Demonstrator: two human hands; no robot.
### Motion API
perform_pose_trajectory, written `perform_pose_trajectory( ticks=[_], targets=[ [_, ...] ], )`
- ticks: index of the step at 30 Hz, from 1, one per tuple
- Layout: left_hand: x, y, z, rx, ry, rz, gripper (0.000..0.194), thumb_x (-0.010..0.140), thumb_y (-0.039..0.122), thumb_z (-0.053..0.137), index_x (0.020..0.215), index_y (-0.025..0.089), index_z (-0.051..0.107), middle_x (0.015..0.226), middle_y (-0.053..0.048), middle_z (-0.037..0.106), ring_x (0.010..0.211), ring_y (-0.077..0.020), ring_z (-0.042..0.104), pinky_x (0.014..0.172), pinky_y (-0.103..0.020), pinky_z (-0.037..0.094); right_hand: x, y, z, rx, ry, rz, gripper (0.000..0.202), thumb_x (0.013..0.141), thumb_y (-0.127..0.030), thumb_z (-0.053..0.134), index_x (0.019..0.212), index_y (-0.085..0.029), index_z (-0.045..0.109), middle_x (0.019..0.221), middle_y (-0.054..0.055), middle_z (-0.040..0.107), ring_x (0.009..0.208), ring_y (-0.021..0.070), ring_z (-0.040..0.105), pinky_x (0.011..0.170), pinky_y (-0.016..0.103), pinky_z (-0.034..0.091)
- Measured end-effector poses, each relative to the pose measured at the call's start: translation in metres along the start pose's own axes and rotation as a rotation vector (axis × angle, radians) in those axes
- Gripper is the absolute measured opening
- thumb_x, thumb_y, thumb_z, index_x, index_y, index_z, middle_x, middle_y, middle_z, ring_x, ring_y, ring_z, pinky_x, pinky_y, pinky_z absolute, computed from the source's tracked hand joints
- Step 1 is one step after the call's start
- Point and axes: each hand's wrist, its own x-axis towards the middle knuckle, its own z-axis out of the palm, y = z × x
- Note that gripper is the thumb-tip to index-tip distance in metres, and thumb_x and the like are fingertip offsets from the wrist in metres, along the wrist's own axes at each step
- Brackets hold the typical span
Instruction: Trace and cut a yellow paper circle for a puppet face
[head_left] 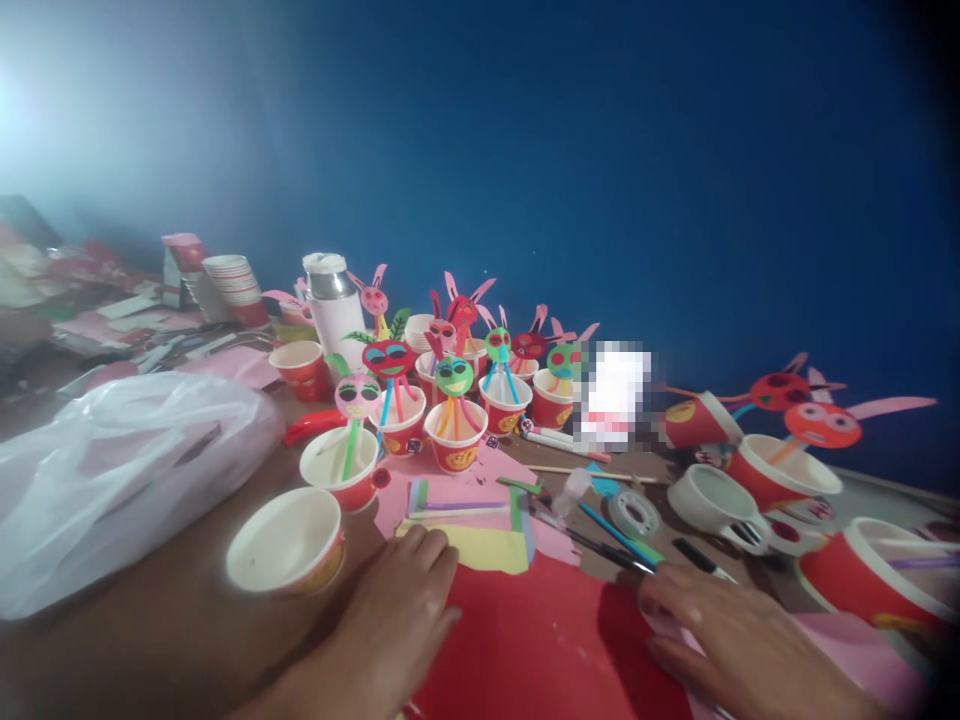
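A large red paper sheet [547, 640] lies on the table between my two hands. My left hand [397, 600] rests at its left edge, fingers bent down by a yellow paper piece [480, 548] and thumb apart. At the sheet's right edge is my right hand [739, 620], thumb and forefinger apart, nothing visible between them. A dark pen [611, 553] reaches up to its forefinger. Beyond the sheet stand several red paper cups [456, 455] with straws bearing paper faces, such as a green face [454, 377]. An empty paper cup [285, 540] stands left of my left hand.
A white plastic bag [142, 470] fills the left side. Behind it are stacked cups [236, 290] and a thermos [334, 310]. A tape roll [634, 513], a mug [712, 505], a black marker [701, 558] and further cups [874, 570] crowd the right. A blue wall [562, 170] rises behind.
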Motion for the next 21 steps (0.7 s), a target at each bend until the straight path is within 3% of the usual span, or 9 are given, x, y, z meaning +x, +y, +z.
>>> perform_pose_trajectory(
  ticks=[3, 5, 10, 14, 21],
  targets=[
    [0.001, -0.002, 0.003, -0.001, 0.012, 0.014, 0.015, 0.080, 0.016, 0.048, 0.092, 0.017, 0.057, 0.095, -0.008, 0.055, 0.093, -0.0225, 0.051, 0.081, -0.036, 0.045, 0.001, 0.001, -0.003, 0.054, -0.275, 0.050, 0.013, 0.072, -0.014, 0.054, 0.065, -0.025, 0.053, 0.064, -0.002, 0.063, 0.058, 0.0181, 0.062, 0.051, 0.027, 0.040],
    [0.001, -0.003, 0.006, -0.006, 0.009, 0.009, 0.014, 0.079, 0.014, 0.047, 0.089, 0.017, 0.057, 0.094, -0.008, 0.055, 0.091, -0.0221, 0.051, 0.079, -0.036, 0.045, 0.003, 0.000, -0.008, 0.078, -0.332, 0.082, 0.016, 0.073, -0.011, 0.051, 0.065, -0.025, 0.053, 0.065, -0.002, 0.063, 0.060, 0.0179, 0.062, 0.053, 0.027, 0.038],
    [0.002, -0.003, 0.006, -0.044, 0.024, -0.006, 0.016, 0.081, 0.013, 0.043, 0.086, 0.018, 0.058, 0.093, -0.007, 0.055, 0.087, -0.0204, 0.052, 0.075, -0.033, 0.045, 0.005, -0.006, -0.017, 0.133, -0.384, 0.106, 0.014, 0.069, -0.011, 0.052, 0.063, -0.024, 0.053, 0.064, -0.002, 0.062, 0.059, 0.0174, 0.059, 0.051, 0.026, 0.031],
    [0.004, -0.002, 0.003, -0.092, 0.025, -0.006, 0.016, 0.083, 0.016, 0.041, 0.082, 0.018, 0.057, 0.091, -0.007, 0.055, 0.085, -0.0200, 0.052, 0.075, -0.034, 0.044, 0.002, -0.005, -0.014, 0.170, -0.413, 0.127, 0.016, 0.065, -0.008, 0.051, 0.063, -0.024, 0.052, 0.062, -0.004, 0.061, 0.058, 0.0158, 0.056, 0.050, 0.026, 0.025],
    [0.007, 0.001, -0.005, -0.294, -0.014, -0.042, 0.013, 0.082, 0.017, 0.036, 0.078, 0.020, 0.048, 0.080, -0.002, 0.055, 0.074, -0.0167, 0.052, 0.068, -0.030, 0.042, 0.005, -0.002, -0.025, 0.180, -0.442, 0.107, 0.011, 0.069, -0.013, 0.053, 0.065, -0.023, 0.052, 0.063, -0.004, 0.060, 0.061, 0.0146, 0.054, 0.052, 0.025, 0.025]
  ],
)
